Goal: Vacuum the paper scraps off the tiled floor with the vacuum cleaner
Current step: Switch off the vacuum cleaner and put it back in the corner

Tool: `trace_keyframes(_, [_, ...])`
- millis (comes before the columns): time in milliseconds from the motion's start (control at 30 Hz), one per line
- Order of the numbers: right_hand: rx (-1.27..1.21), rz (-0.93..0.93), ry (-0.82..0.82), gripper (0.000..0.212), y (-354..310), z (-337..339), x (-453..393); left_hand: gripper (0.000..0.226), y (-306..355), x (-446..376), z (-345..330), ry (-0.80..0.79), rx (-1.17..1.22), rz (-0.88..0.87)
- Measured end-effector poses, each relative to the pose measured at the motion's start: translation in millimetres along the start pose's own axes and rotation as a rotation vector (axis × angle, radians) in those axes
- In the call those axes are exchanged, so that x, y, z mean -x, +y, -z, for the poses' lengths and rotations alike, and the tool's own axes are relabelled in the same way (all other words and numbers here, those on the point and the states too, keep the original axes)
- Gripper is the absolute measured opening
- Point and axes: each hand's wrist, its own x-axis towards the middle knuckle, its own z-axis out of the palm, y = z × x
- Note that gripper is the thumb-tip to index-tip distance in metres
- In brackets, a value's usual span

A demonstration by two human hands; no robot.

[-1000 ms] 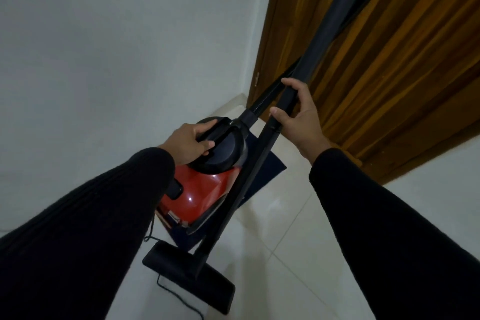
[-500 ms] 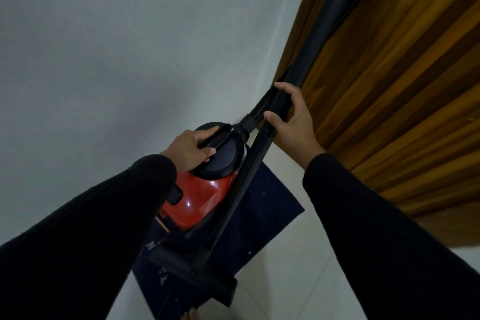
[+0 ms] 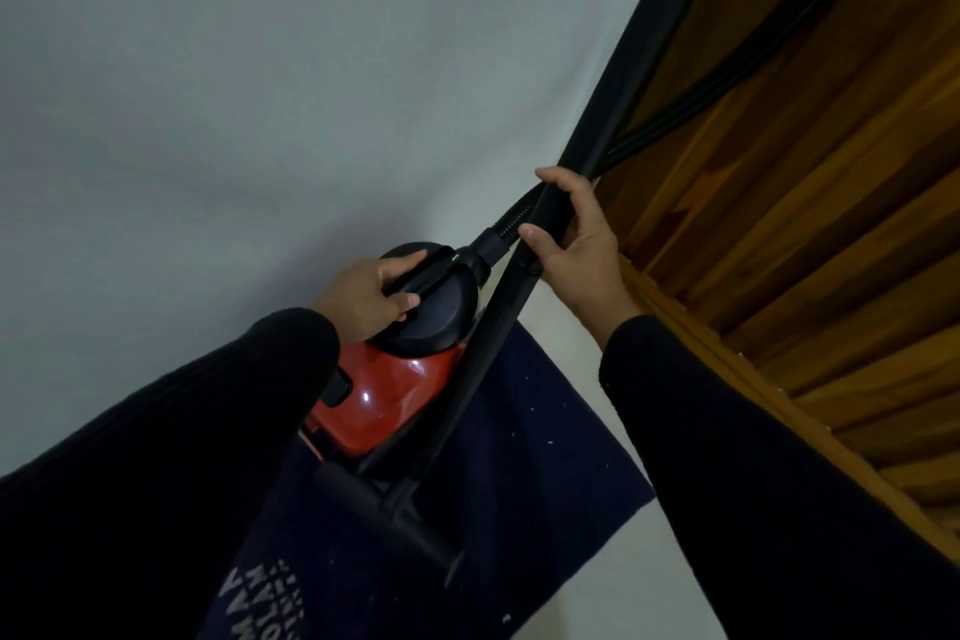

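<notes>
Plain white wall [image 3: 218,109] on one side, wooden slatted door [image 3: 810,234] on the other, and a strip of pale tiled floor [image 3: 639,582] down in the corner. Compared with a second ago the view has swung so a dark blue mat [image 3: 524,437] now sits under the red vacuum cleaner [image 3: 384,395], where it was mostly bare tile before.

The left hand [image 3: 363,296] is still clamped on the black top handle [image 3: 431,296], fingers wrapped over it, and the right hand [image 3: 576,244] is still closed round the black wand [image 3: 519,286] near the hose joint. The floor head [image 3: 384,509] looks lifted over the mat rather than resting flat, though I can't be sure.

So to me this reads as carrying the machine into position, not cleaning yet. A few pale specks [image 3: 549,442] show on the mat; no scraps visible on the tile here.
</notes>
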Motion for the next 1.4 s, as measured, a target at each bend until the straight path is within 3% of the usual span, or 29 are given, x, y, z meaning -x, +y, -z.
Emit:
trace_keyframes(267, [-0.036,0.087,-0.004,0.057,74.2,-38.6,20.4,0.058,-77.8,-16.5,-43.3,0.044,-0.019,-0.042])
trace_keyframes(500, [-0.118,0.11,-0.048,0.055,98.1,-61.9,21.2,0.056,-126.4,-25.8,-63.3,0.069,-0.019,0.0])
trace_keyframes(1200, [-0.04,0.083,0.01,0.031,132.7,-122.4,1.7,0.054,-183.6,-33.9,-70.4,0.135,-0.079,0.059])
trace_keyframes(1267, [-0.023,0.056,-0.017,0.041,133.6,-126.2,3.6,0.053,-182.9,-33.3,-71.2,0.13,-0.089,0.055])
trace_keyframes(1400, [-0.022,0.034,-0.227,0.09,136.6,-135.1,17.4,0.052,-185.1,-32.2,-71.7,0.149,-0.083,0.049])
